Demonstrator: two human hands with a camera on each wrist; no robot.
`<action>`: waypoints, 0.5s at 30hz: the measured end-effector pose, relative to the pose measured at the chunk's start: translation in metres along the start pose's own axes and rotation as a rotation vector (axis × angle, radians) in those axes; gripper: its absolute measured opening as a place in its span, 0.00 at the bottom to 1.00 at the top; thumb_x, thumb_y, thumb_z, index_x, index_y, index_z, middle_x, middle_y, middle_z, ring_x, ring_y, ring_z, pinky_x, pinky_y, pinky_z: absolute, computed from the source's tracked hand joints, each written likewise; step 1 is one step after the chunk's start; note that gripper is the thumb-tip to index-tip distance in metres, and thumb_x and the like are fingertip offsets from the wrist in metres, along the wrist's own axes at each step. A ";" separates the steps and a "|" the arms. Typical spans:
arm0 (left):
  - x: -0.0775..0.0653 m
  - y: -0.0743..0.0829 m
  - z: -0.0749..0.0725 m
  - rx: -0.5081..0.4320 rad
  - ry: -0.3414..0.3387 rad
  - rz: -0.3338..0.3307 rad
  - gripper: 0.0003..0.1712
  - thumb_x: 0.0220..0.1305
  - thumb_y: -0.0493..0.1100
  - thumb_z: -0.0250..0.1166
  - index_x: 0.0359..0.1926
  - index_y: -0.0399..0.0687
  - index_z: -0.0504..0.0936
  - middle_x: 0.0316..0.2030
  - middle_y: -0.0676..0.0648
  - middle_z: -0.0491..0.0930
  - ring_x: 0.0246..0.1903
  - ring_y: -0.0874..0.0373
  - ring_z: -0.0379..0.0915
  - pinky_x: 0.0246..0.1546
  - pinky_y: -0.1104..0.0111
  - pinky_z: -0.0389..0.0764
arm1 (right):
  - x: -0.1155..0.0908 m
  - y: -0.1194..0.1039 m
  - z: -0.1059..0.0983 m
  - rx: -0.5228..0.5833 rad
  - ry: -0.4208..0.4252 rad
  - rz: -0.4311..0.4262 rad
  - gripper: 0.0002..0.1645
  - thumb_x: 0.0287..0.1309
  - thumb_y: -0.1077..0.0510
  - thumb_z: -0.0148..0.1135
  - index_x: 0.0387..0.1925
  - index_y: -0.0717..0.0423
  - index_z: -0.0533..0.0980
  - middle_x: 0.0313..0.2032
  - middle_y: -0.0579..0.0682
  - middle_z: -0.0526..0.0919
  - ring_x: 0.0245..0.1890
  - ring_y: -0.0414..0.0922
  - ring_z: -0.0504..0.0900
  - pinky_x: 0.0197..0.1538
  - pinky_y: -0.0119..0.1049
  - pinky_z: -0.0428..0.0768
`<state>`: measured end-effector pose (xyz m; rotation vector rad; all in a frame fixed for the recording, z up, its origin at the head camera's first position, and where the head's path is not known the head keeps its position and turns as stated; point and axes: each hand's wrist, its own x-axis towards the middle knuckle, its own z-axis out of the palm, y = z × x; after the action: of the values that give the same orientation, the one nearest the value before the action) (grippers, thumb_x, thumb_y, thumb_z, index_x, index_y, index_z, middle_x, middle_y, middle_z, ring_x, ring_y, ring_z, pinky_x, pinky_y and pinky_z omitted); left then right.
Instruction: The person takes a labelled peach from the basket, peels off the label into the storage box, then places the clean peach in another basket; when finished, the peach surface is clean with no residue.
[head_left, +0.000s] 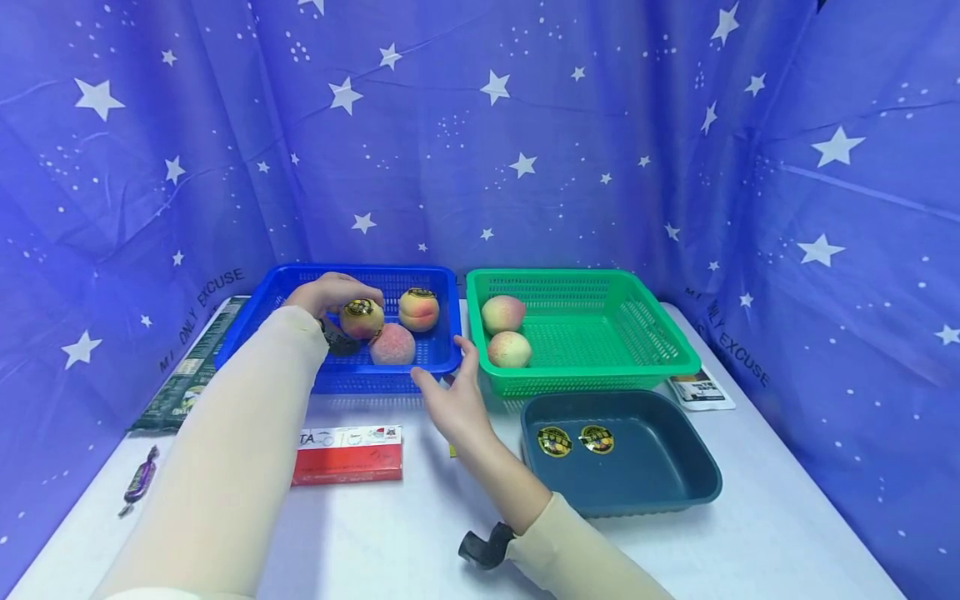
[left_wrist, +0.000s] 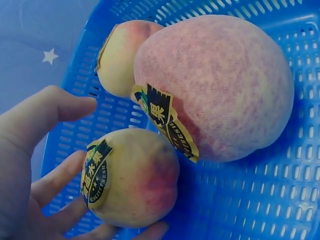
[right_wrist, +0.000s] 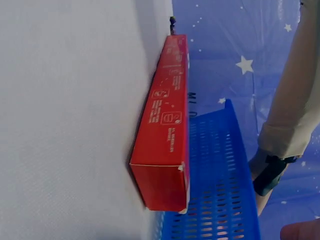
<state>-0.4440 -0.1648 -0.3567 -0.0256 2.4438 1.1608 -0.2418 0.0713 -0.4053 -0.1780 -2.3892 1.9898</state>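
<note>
Peach, labelled, in the blue basket, beside the left hand. The fingers lie along its side and underside; the thumb stands apart from it, so the hand is unclenched and has no firm grasp. A gold-and-black sticker is on the fruit, facing the fingers. Just beside it sit a pink peach, its sticker edge lifting in the left wrist view, and a third, yellow-red peach, also labelled. The right hand is spread and holds nothing, its fingertips near the basket's front rim.

Farther out, the green basket contains two peaches, one behind and one in front, with no sticker on the sides that show. Before it, a dark tray carries two detached stickers, one left and one right. The matching counts suggest that two fruits are finished, unlabelled and sorted; three apparently remain, the work being under half complete. At the margins lie a red-and-white box, a purple-wrapped candy and a small packet, all seemingly uninvolved.
</note>
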 end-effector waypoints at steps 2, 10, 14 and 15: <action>0.003 -0.001 0.001 0.032 -0.012 0.001 0.46 0.68 0.63 0.73 0.79 0.46 0.74 0.85 0.37 0.63 0.84 0.31 0.57 0.82 0.38 0.69 | 0.002 0.002 0.003 0.010 0.017 -0.004 0.50 0.75 0.48 0.68 0.86 0.40 0.51 0.83 0.66 0.66 0.83 0.66 0.68 0.80 0.64 0.75; 0.002 -0.006 0.005 0.004 -0.004 0.011 0.40 0.69 0.56 0.73 0.77 0.45 0.77 0.81 0.35 0.68 0.80 0.35 0.65 0.70 0.40 0.84 | 0.010 0.007 0.009 0.053 0.063 -0.049 0.45 0.75 0.53 0.67 0.84 0.42 0.56 0.81 0.67 0.68 0.81 0.65 0.71 0.81 0.63 0.74; 0.003 -0.009 0.009 -0.013 0.018 0.014 0.38 0.68 0.54 0.73 0.75 0.44 0.79 0.75 0.36 0.74 0.68 0.43 0.75 0.56 0.49 0.93 | 0.013 0.009 0.010 0.063 0.089 -0.046 0.41 0.77 0.55 0.66 0.82 0.40 0.58 0.81 0.65 0.69 0.81 0.63 0.71 0.80 0.62 0.75; 0.004 -0.010 0.010 -0.012 0.026 0.015 0.38 0.68 0.54 0.73 0.75 0.45 0.79 0.73 0.37 0.75 0.65 0.45 0.76 0.54 0.51 0.94 | 0.013 0.010 0.010 0.063 0.094 -0.044 0.40 0.77 0.55 0.66 0.82 0.40 0.59 0.81 0.64 0.69 0.81 0.63 0.71 0.80 0.62 0.75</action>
<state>-0.4418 -0.1632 -0.3713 -0.0269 2.4637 1.1891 -0.2550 0.0651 -0.4175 -0.2103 -2.2513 1.9867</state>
